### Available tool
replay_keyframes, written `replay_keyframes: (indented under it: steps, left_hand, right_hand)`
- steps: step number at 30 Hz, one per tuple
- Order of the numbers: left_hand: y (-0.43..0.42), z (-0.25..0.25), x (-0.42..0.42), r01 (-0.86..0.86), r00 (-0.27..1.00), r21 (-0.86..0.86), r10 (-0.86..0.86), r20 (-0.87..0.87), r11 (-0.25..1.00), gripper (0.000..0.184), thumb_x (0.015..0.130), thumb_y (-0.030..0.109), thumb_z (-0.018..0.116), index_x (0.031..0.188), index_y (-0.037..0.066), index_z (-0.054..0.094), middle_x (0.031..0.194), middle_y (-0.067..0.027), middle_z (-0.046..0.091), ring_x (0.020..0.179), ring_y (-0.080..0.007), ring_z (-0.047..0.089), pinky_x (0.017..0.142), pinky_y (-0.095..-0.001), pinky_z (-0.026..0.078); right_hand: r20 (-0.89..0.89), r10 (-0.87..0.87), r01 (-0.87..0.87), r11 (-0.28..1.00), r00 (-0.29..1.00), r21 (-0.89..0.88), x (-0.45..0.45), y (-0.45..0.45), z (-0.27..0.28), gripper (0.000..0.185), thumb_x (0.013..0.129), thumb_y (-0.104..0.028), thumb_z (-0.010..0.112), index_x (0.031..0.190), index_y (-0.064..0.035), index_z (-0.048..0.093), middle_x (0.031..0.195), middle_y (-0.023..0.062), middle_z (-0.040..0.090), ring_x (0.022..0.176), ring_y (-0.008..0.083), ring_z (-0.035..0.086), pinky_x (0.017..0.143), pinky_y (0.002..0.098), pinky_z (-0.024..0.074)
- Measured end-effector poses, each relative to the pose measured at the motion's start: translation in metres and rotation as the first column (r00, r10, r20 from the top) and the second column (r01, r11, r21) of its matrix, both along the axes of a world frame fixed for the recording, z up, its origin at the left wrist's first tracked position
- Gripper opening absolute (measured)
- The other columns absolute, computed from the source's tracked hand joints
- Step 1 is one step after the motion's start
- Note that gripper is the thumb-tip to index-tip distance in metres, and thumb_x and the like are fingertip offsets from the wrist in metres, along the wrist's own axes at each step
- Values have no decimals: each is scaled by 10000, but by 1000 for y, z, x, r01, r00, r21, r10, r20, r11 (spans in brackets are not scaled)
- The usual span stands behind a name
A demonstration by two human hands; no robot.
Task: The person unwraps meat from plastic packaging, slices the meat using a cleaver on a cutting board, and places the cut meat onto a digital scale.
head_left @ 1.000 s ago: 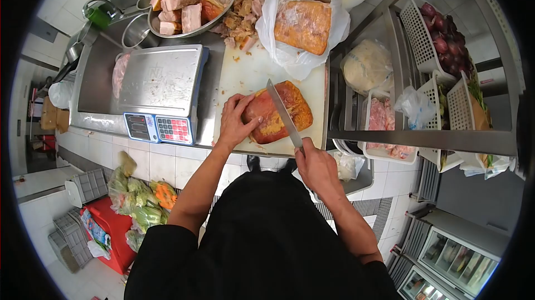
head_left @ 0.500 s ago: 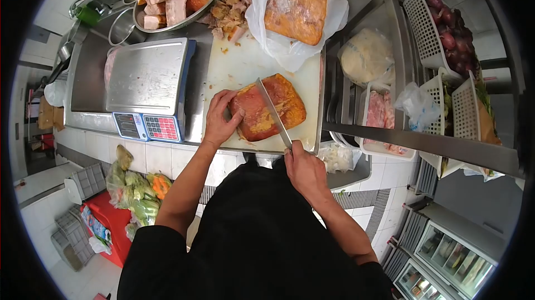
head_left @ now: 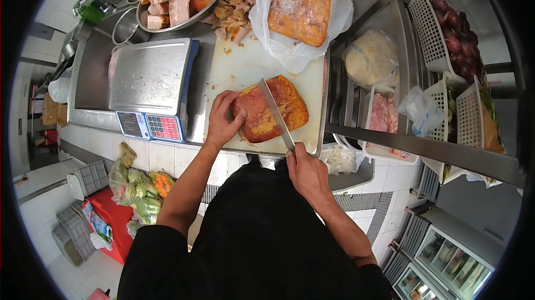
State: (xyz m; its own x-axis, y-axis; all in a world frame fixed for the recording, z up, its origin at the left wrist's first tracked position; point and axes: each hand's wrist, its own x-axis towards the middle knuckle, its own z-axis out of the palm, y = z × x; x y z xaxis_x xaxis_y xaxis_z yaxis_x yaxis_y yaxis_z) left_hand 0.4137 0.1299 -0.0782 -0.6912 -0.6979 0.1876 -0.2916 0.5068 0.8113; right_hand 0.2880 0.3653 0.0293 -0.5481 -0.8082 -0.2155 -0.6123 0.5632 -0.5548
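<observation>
A slab of browned, reddish meat (head_left: 255,115) lies on the white cutting board (head_left: 228,77). My left hand (head_left: 224,117) grips its left side, fingers on the top and thumb spread toward the lower edge. My right hand (head_left: 307,172) is wrapped round the handle of a knife (head_left: 275,109), below the board's front edge. The blade crosses the slab on a slant, its tip near the slab's far edge. How deep it sits in the meat, I cannot tell. Farther back on the board, a second slab (head_left: 301,17) rests in an opened plastic bag (head_left: 298,61).
Left of the board stands a digital scale (head_left: 149,77). Behind it, a metal bowl (head_left: 192,20) holds several meat chunks, beside a pile of meat scraps (head_left: 237,4). A metal rack bar (head_left: 412,143) runs along the right, with a basket of onions (head_left: 426,32) beyond.
The whole scene has shifted slightly to the right in view. Knife, slab and both hands keep almost the same places relative to one another.
</observation>
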Motion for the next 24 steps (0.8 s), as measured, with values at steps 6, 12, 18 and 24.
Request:
replay_keyframes:
  steps: [6, 12, 18, 24]
  left_hand:
    - [5, 4, -8, -54, 999, -65, 54, -6, 996, 512, 799, 239, 747, 1267, 76, 620, 1270, -165, 559, 1218, -344, 519, 1069, -445, 405]
    - [15, 11, -48, -147, 989, -134, 147, -9, 980, 365, 802, 188, 711, 1139, 68, 640, 1194, -124, 589, 1146, -326, 533, 1005, -452, 393]
    - [13, 7, -55, -165, 986, -143, 169, 14, 976, 344, 799, 205, 700, 1115, 80, 648, 1145, -104, 604, 1103, -306, 551, 999, -442, 378]
    - [12, 6, -55, -175, 984, -138, 178, 11, 975, 323, 798, 217, 689, 1099, 103, 665, 1134, -97, 605, 1092, -307, 550, 994, -448, 377]
  right_hand:
    - [-24, 12, -10, 999, 1000, 54, 1, -4, 6, 198, 1000, -214, 551, 960, -31, 489, 650, 221, 635, 640, 436, 653, 599, 538, 509]
    - [-79, 56, -43, 986, 995, 161, -1, -14, 24, 205, 997, -220, 547, 957, -29, 485, 650, 212, 640, 642, 427, 657, 606, 530, 510]
    - [-117, 134, -108, 973, 984, 205, -6, -29, 45, 191, 990, -202, 536, 937, -25, 486, 639, 201, 639, 630, 407, 660, 599, 510, 511]
    - [-124, 131, -100, 967, 984, 234, -6, -31, 44, 189, 987, -197, 535, 928, -23, 489, 640, 208, 637, 641, 412, 662, 631, 518, 510]
